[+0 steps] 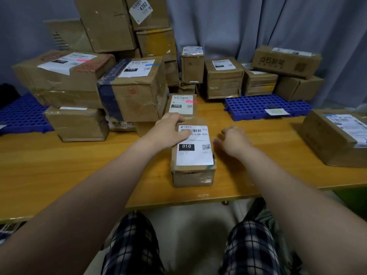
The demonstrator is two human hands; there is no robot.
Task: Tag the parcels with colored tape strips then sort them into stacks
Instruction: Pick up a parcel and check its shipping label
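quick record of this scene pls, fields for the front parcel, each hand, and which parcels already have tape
front parcel: parcel 010, on wooden table, no colored strip on its label
left hand: grips its far left corner
right hand: curled at its right side, anything held too blurred to tell
pink strip: parcel 122, large left parcel
blue strip: parcel 150

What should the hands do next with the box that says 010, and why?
Probably press the coloured strip, which the right hand seems to pinch, onto the 010 parcel. The left hand holds it, and the 122 parcel and 150 parcel already carry strips.
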